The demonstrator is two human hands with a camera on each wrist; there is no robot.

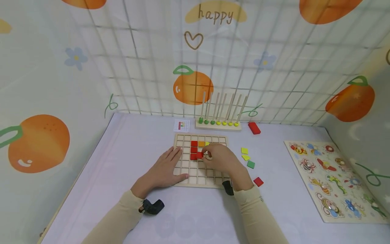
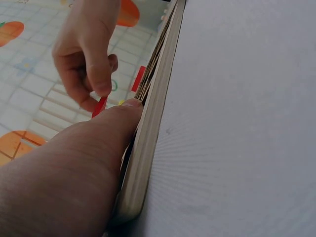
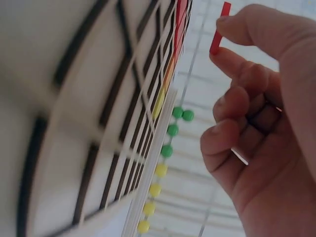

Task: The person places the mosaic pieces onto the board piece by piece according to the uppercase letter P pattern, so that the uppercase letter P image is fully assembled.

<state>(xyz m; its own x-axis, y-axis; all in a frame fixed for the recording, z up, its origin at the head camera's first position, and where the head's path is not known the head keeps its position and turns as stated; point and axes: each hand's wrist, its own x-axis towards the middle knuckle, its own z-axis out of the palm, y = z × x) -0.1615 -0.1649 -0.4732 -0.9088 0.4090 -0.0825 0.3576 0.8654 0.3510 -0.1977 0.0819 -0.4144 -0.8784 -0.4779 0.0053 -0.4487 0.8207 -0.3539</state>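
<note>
A wooden grid board [image 1: 201, 183] lies on the table with red, orange and yellow square tiles set in some of its cells. My right hand [image 1: 220, 156] pinches a red square tile [image 3: 220, 28] between thumb and forefinger, its other fingers curled. In the head view that tile overlaps the cell beside the column of red tiles [image 1: 194, 144]. In the right wrist view it stands apart from the board, held edge-on. My left hand [image 1: 166, 168] rests flat on the board's left edge, fingers straight and thumb spread along the near side.
Right of the board lie loose yellow tiles [image 1: 244, 150], a green tile [image 1: 251, 164] and a red tile [image 1: 258, 182]. Behind it are a pattern card [image 1: 181, 125], a bead rack [image 1: 217, 126] with upright rods and a red block [image 1: 254, 128]. An insect puzzle board [image 1: 335, 183] lies far right.
</note>
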